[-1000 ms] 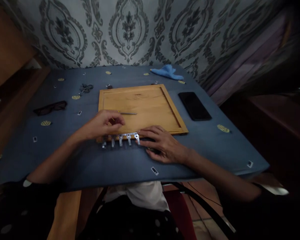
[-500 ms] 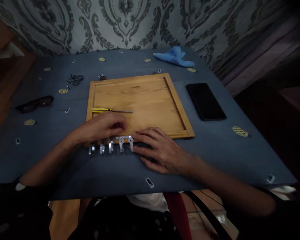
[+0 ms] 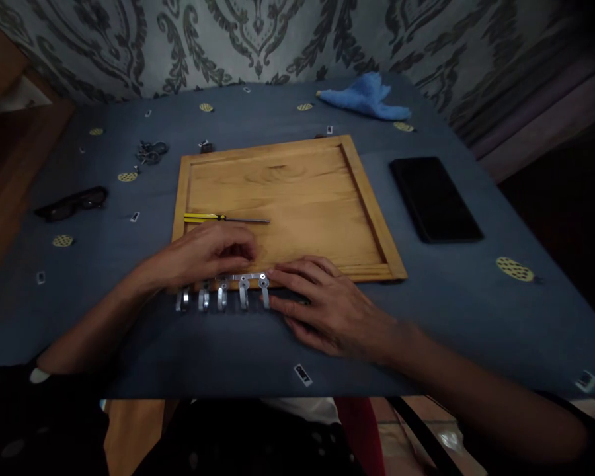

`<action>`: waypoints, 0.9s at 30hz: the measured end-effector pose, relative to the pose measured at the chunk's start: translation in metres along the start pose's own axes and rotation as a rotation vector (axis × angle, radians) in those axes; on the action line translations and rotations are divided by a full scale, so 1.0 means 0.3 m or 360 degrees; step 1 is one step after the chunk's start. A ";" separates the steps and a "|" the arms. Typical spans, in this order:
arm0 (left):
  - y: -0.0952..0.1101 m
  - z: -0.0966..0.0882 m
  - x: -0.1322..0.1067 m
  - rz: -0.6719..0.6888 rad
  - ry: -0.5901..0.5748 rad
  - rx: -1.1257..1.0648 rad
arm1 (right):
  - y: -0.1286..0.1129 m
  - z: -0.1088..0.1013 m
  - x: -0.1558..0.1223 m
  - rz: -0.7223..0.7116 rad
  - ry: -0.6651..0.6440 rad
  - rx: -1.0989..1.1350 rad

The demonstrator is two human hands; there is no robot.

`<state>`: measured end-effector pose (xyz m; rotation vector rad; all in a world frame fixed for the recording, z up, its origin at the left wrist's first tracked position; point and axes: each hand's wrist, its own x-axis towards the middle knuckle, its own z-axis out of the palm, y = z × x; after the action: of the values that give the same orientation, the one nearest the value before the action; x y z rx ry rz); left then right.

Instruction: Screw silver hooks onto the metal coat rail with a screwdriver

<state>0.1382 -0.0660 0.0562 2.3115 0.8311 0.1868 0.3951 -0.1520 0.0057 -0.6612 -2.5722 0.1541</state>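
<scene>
The left hand (image 3: 205,254) lies palm down with its fingers curled over the top bar of a metal hook rack (image 3: 223,294). Whether it pinches the bar cannot be told. The right hand (image 3: 327,307) lies flat on the bench (image 3: 476,311), fingers spread and extended, with the fingertips against the right end of the rack.

The rack lies between the two hands, along the near rim of a wooden tray (image 3: 297,192), its five hooks pointing toward the person.

- A yellow-handled screwdriver (image 3: 223,218) lies in the tray, just beyond the left hand.
- A black phone (image 3: 434,198) lies beyond the right hand, to its right.
- A blue cloth (image 3: 364,99) lies far beyond both hands.
- Dark glasses (image 3: 72,203) lie well left of the left hand.
</scene>
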 end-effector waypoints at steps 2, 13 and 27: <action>-0.007 -0.030 -0.012 -0.0007 0.0079 0.0002 | 0.000 0.001 0.000 -0.0007 0.0019 -0.0004; -0.090 -0.101 -0.077 -0.0277 0.0278 0.0726 | -0.003 -0.006 0.001 -0.0001 0.0004 0.0059; -0.024 -0.149 -0.096 0.0022 0.0873 0.0534 | -0.002 -0.006 0.002 -0.0015 0.0019 0.0076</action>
<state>0.0966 -0.0552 0.0885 2.6184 1.1860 0.7646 0.3954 -0.1524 0.0077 -0.6302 -2.5515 0.2073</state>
